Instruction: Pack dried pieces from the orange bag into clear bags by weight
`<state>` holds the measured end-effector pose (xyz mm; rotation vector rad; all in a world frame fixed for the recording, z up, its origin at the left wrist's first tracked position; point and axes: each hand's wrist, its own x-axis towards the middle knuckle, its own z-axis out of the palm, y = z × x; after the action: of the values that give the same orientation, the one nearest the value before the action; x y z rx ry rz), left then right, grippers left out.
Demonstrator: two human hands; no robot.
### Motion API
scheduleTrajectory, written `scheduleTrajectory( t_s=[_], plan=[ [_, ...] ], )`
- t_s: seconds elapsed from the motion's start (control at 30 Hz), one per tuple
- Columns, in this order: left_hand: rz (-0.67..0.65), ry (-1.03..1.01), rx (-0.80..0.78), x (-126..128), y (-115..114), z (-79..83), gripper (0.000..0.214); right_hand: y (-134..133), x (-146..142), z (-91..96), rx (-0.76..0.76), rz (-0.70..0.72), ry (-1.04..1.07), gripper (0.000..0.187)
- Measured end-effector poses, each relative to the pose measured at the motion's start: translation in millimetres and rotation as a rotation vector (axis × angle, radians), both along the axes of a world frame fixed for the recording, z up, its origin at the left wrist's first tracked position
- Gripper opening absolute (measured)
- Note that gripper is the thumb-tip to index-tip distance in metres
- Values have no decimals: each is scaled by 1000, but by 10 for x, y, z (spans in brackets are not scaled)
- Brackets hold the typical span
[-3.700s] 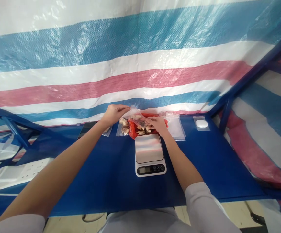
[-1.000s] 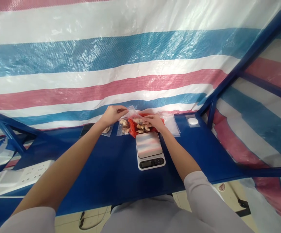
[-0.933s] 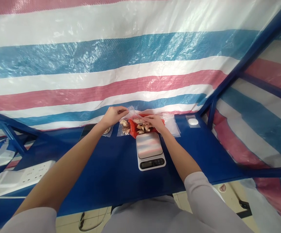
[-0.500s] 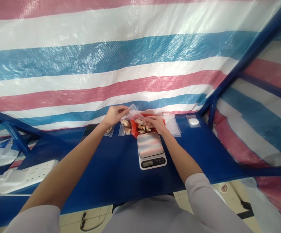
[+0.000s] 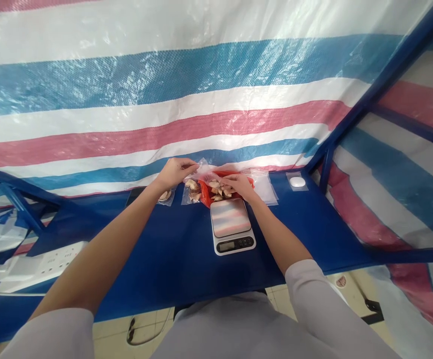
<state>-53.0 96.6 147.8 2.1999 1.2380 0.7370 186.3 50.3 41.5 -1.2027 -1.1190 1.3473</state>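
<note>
My left hand (image 5: 179, 170) pinches the edge of a clear plastic bag (image 5: 203, 168) above the back of the table. My right hand (image 5: 239, 184) reaches over a red bag (image 5: 205, 193) that lies spread around a heap of dried mushroom slices (image 5: 219, 191). Its fingers are bent together at the heap's edge by the clear bag; whether a slice is in them I cannot make out. Just in front of the heap sits a kitchen scale (image 5: 231, 224), its plate bare. Left of the red bag lies a clear bag of mushroom pieces (image 5: 192, 191).
Another small filled bag (image 5: 166, 197) lies beyond my left forearm, near a dark flat object (image 5: 134, 195). Flat clear bags (image 5: 267, 188) lie to the right, and a white mouse (image 5: 297, 182) rests farther right. A power strip (image 5: 46, 265) stands at the left.
My right hand has shifted slightly left over the mushroom heap, and the clear bag has dropped a little and crumpled. My left hand keeps its pinch. The camera view has tilted slightly.
</note>
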Motion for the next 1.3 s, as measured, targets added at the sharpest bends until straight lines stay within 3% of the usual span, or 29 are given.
scheduleTrajectory(
  t_s=[0.17,0.47,0.73,1.1,1.3],
  plan=[
    [-1,-74,-28,-54,-2,20,50,-7,27,35,54,-9,109,35],
    [-64,15,-52,-94,16,-24,41,-39,-1,-121,13,79,-17,35],
    [-36,-70,-90,-109,-15,-7,49,-90,-10,-11,47,92,125,34],
    [26,-92,-80,-6,-92,-19,51,-181,20,-83,28,55,227,35],
    [-58,-201,-139,124,-193,-15,49,-252,86,43,79,51,187,35]
  ],
)
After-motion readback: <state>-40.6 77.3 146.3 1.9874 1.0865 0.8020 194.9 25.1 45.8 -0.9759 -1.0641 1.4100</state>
